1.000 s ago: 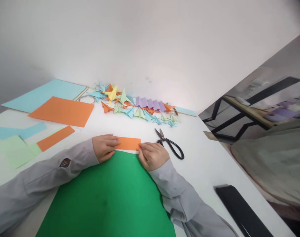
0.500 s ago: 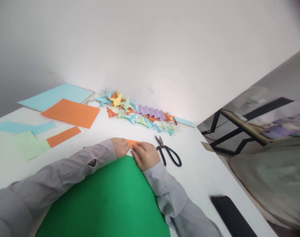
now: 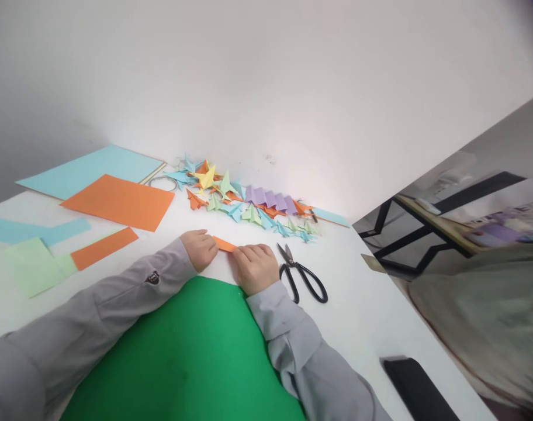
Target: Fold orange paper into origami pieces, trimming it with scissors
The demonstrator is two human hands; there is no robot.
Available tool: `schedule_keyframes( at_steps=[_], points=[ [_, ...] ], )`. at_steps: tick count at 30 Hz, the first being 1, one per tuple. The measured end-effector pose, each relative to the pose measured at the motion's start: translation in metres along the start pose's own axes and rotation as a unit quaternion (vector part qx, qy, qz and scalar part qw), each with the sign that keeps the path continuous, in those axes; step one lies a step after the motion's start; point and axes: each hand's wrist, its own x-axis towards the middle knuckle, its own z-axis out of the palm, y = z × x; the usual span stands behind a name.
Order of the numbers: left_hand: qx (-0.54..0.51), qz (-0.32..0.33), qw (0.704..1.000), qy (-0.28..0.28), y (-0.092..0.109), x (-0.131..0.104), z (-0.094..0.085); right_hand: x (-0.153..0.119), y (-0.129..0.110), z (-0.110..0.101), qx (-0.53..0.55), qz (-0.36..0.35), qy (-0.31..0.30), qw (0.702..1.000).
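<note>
Between my two hands lies a narrow folded piece of orange paper [image 3: 225, 244], held just above or on the white table [image 3: 354, 292]. The fingers of my left hand [image 3: 200, 250] close on its left end. My right hand [image 3: 256, 266] grips the right end, fingers bent over it. Both hands hide the ends of the paper. Black-handled scissors [image 3: 298, 270] rest right beside my right hand, blades slightly apart and pointing away from me. Beyond my hands sits a row of small folded paper shapes [image 3: 251, 213] in several colours.
A large orange sheet [image 3: 120, 202] overlaps a blue sheet [image 3: 85, 172] at the back left. Nearer are an orange strip [image 3: 104, 248], pale green paper [image 3: 32, 266] and blue strips [image 3: 67, 231]. A wire ring [image 3: 162, 183] lies behind. A black object [image 3: 418, 386] is at front right.
My hands have moved slightly apart, and more of the orange paper shows between them. My left hand has shifted left and away from me. The whole view has shifted a little.
</note>
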Motion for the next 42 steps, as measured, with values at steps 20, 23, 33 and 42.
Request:
schedule_keyframes(
  at_steps=[20,23,33,42],
  points=[
    [-0.005,-0.002,0.997,0.081,0.006,0.006,-0.007,0.003,-0.004,-0.007,0.064,-0.008,0.053,0.996],
    [-0.043,0.001,0.997,0.057,0.010,0.005,-0.008,0.006,-0.009,-0.010,0.062,-0.030,0.046,0.997],
    [0.045,0.028,0.988,0.144,-0.009,0.001,-0.008,0.000,0.003,-0.010,0.015,0.017,0.072,0.997],
    [0.063,0.028,0.984,0.167,-0.019,-0.001,-0.007,-0.004,0.011,-0.006,0.023,0.095,0.135,0.986]
  ],
)
